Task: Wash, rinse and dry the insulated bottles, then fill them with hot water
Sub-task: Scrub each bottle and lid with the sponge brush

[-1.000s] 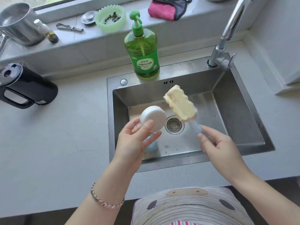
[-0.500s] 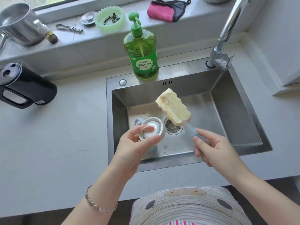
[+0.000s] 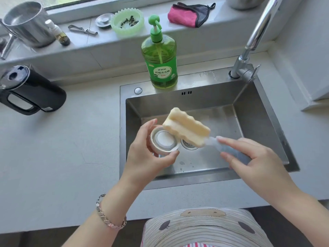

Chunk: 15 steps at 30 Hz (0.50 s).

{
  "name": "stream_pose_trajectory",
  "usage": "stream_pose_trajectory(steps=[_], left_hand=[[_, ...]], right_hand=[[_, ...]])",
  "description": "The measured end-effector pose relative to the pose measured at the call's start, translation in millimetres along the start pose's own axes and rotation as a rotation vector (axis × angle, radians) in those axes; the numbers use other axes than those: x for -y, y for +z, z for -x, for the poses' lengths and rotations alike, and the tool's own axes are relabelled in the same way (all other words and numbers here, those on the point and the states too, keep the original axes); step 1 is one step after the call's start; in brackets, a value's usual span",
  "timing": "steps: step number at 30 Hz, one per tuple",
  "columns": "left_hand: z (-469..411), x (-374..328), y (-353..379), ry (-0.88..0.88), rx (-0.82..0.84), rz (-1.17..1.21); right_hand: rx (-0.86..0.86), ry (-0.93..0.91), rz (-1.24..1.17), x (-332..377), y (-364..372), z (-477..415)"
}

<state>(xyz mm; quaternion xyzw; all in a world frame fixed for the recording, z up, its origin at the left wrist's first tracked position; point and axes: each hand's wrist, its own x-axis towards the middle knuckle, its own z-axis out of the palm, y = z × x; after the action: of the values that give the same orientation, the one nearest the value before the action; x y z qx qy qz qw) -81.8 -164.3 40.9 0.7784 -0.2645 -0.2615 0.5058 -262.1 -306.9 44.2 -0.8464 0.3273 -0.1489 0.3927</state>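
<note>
Grey countertop (image 3: 62,157), steel sink (image 3: 263,113) sunk into it. Black jug (image 3: 35,93) on the counter at far left. Green soap pump bottle (image 3: 161,66) on the sink's back rim, tap (image 3: 249,50) at its back right corner. Windowsill (image 3: 106,43) behind carries a steel pot (image 3: 26,24), small dropper bottle (image 3: 59,33), metal opener (image 3: 82,30), strainer plug (image 3: 103,20), green bowl (image 3: 127,23) and pink cloth (image 3: 184,15).

You have bright daylight from the window (image 3: 58,0) ahead, glare on the faucet (image 3: 258,27) and sink rim (image 3: 204,76), soft shadows, slight softness throughout, and wide-angle bowing toward the edges.
</note>
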Motion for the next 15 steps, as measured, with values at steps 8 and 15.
stream_pose_trajectory(steps=[8, 15], left_hand=[[-1, 3, -1, -0.047, 0.010, 0.041], [8, 3, 2, -0.104, 0.113, 0.106]], right_hand=[[-0.013, -0.305, 0.015, -12, 17, 12], [-0.063, -0.362, -0.003, -17, 20, 9]])
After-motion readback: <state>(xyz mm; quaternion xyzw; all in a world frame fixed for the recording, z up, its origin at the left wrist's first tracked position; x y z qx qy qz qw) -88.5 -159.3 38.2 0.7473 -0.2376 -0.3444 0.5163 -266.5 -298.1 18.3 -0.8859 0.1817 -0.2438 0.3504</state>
